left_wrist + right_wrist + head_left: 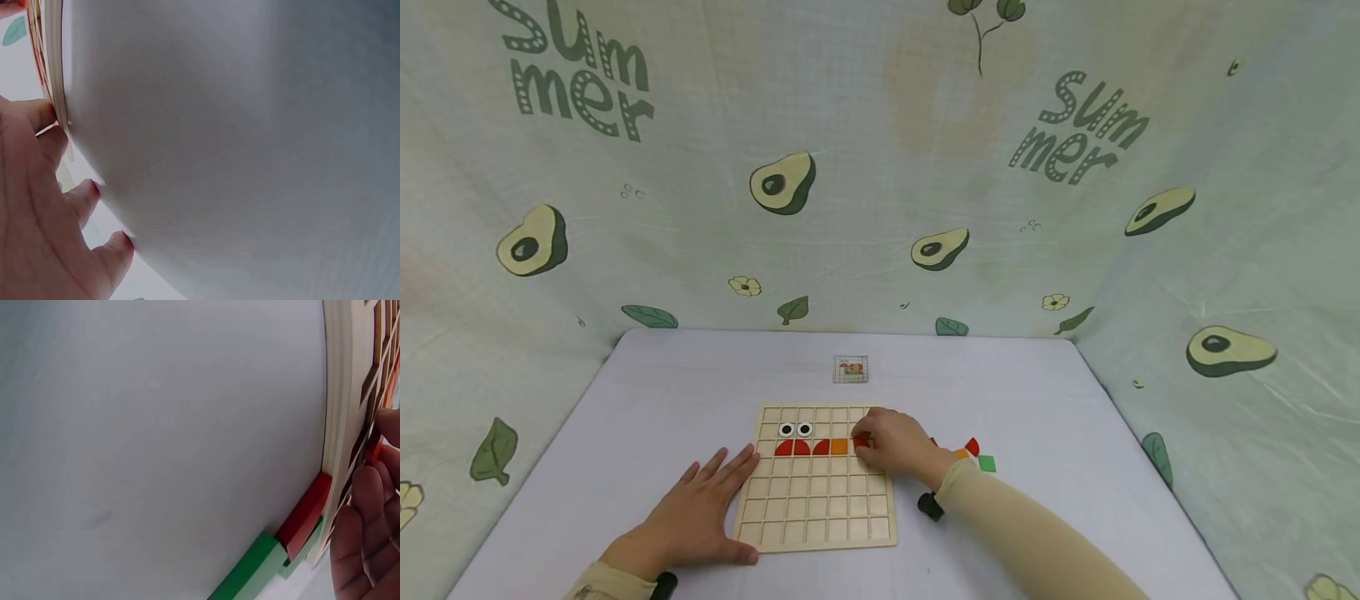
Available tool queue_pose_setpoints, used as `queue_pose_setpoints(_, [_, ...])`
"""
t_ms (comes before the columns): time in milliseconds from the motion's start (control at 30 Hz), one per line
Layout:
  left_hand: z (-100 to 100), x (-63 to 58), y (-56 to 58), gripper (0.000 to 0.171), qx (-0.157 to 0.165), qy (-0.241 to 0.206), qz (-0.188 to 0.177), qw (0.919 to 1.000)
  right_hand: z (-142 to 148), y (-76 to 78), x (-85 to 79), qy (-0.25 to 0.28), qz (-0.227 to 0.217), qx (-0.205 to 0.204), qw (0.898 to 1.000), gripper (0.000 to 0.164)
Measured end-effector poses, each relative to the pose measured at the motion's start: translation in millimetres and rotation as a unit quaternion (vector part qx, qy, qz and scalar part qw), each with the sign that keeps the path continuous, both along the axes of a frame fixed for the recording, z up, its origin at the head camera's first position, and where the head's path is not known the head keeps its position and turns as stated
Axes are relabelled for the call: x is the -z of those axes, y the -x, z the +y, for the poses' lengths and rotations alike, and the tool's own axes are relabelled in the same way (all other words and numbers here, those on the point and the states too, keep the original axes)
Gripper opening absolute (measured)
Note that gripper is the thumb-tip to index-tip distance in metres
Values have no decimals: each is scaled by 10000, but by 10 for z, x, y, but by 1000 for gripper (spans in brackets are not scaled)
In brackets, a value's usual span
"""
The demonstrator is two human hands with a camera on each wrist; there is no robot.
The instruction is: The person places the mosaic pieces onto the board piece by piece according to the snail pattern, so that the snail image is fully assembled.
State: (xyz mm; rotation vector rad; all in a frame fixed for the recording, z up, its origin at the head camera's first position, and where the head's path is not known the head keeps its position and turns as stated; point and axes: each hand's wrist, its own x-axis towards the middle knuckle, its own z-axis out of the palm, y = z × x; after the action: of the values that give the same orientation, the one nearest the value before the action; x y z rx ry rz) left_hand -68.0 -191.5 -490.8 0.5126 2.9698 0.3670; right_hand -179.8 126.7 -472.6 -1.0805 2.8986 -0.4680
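A wooden grid board (816, 507) lies on the table. Two round eye pieces (795, 429) sit in its second row. Below them, the third row holds red quarter-circle pieces (784, 448) and an orange square (838, 447). Between thumb and fingers, my right hand (895, 446) pinches a red piece (374, 449) over the cell just right of the orange square; its shape is mostly covered. My left hand (696, 512) has its fingers spread, touching the board's left edge, with the thumb near the lower left corner.
Behind the board lies a small picture card (851, 369). Right of it, loose pieces, among them a red one (972, 447) and a green square (987, 463), are partly hidden by the right forearm. Printed cloth (865, 250) hangs around the table.
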Motion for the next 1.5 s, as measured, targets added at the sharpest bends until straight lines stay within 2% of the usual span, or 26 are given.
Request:
queue_pose_setpoints(333, [13, -28, -1, 132, -37, 6, -24, 10000, -47, -25, 41, -108, -59, 181, 9998, 20])
queue_pose_setpoints(1000, [11, -20, 4, 131, 25, 58, 8, 10000, -12, -55, -40, 46, -252, 259, 9993, 21])
queue_pose_setpoints(1233, [7, -15, 2, 132, 3, 68, -6, 10000, 228, 32, -123, 323, -380, 421, 9979, 24])
queue_pose_setpoints(1500, [5, -6, 14, 133, -2, 112, 29, 9999, 649, 56, -283, 455, -777, 901, 9919, 26])
